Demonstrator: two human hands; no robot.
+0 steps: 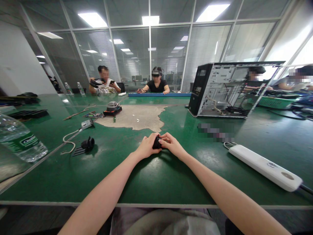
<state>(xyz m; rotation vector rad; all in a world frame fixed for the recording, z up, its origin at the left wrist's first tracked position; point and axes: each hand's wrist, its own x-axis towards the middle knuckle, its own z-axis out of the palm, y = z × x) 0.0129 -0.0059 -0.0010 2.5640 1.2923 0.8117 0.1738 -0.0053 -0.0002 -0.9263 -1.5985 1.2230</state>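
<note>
A small black object (pixel 156 143) is held between both hands, low over the green table (pixel 137 182). My fingers cover much of it, so its exact kind is hidden. My left hand (pixel 148 146) is wrapped around its left side, thumb below. From the right, the bent fingers and thumb of my right hand (pixel 172 146) close on the same object. To the left lies a black plastic part with a round collar and long prongs (pixel 85 145). Farther off sits a black and orange device with a rounded grey top (pixel 112 108).
An opened computer case (pixel 207 94) stands at the right, behind a white power strip (pixel 265 166). A water bottle (pixel 21 140) is at the left, near a metal piece with a pale cord (pixel 87 124). Several people sit around the table; a blue bar (pixel 158 94) lies at the far edge.
</note>
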